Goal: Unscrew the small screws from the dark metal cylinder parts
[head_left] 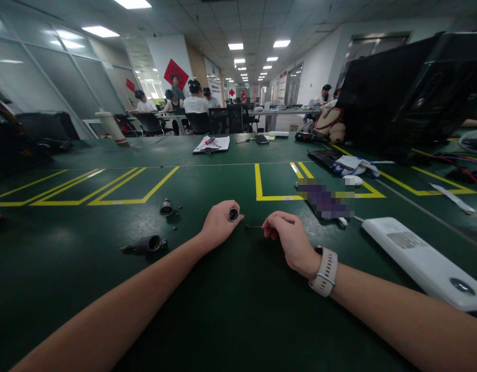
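Left hand [218, 221] wraps its fingers around a metal cylinder [233, 215]

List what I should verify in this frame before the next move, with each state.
1. Left hand holds the metal cylinder: ok.
2. Right hand holds the thin rod: ok.
3. Rod touching the cylinder: not ok, a gap shows.
4. Small loose piece apart from both hands: ok, on the table.
5. Rod tip's shape: cannot tell, too small.
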Tool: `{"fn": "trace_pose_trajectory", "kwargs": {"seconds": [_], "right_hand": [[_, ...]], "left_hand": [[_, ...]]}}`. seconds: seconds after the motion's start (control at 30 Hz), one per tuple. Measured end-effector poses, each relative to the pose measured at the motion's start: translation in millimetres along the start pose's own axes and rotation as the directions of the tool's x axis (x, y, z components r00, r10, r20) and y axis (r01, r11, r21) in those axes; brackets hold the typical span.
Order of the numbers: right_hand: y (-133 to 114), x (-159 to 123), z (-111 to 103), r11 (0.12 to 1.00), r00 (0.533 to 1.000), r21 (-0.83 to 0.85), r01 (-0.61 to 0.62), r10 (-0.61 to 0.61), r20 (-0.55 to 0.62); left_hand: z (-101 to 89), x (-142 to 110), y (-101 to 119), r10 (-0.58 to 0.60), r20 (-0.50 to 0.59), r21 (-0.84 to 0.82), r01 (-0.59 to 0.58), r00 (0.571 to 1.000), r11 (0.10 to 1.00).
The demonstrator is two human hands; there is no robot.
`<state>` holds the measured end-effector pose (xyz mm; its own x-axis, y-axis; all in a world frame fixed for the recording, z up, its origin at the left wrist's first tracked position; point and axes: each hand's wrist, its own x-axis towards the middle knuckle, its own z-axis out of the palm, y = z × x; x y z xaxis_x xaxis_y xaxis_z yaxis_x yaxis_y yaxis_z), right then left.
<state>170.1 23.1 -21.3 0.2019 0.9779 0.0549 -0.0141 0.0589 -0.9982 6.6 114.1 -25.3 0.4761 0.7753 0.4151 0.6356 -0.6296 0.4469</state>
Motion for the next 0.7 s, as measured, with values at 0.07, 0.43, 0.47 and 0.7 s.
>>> {"fn": "trace_pose_trajectory", "kwargs": {"seconds": [0.07,0.43,0.47,0.7], "right_hand": [[1,2,-2,0.999,0.999,-0.043,0.031,-0.031,0.010],[-6,1,-3,0.995,0.995,0.022,0.096,-0.096,-0.017],[-4,2,-2,0.994,0.995,0.054,0.099,-0.097,-0.036],[-1,5,0,0.975,0.996,0.209,0.071,-0.058,-0.068]], "left_hand": [[-0.4,0,1,-0.005,0.008,0.004,0.005,1.000,1.000],[-1.2,0,3,-0.006,0.037,0.012,0.006,0.999,1.000],[-1.1,0,3,-0.008,0.038,0.014,0.007,0.999,1.000],[-1.1,0,2,-0.004,0.052,0.019,0.003,0.999,1.000]]}}
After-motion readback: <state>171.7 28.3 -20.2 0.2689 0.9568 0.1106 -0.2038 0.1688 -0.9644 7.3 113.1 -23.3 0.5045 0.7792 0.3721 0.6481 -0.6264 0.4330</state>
